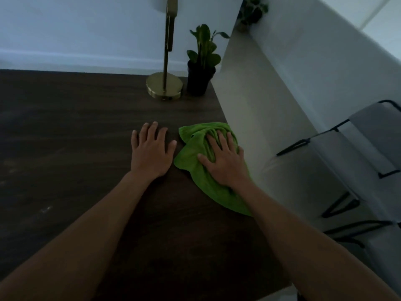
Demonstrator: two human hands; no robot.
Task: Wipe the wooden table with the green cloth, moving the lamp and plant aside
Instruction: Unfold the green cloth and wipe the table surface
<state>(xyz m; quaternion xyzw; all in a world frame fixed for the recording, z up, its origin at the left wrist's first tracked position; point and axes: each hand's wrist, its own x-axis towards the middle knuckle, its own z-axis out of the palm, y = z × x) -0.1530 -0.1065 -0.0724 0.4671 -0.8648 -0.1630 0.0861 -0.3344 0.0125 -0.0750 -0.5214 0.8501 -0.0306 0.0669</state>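
The dark wooden surface (76, 127) fills the left and centre of the frame, and its right edge runs diagonally from the upper centre down to the lower right. The green cloth (219, 196) is seen crumpled just right of centre, lying on the surface close to that right edge, with one end trailing toward the lower right.

The right hand (225, 161) is laid flat on top of the cloth, fingers spread and nearly straight, pressing it down; nothing is gripped. The left hand (152, 151) is placed palm-down on the bare wood just left of the cloth, fingers straight and apart, holding nothing. A narrow strip of wood is visible between its thumb and the cloth. Both forearms are extended up from the bottom corners of the frame.

In the upper centre, the lamp (164, 88) is stood on its round brass base near the far right corner of the surface, its thin stem rising out of the top of the frame. The plant (202, 61), in a dark pot, is set just beside the lamp's base on the right, at the corner.

Pale floor (260, 105) is seen to the right of the surface. A grey chair (368, 137) with a black frame is found at the right edge, and a second plant (252, 11) at the top right, against the white wall (86, 29).
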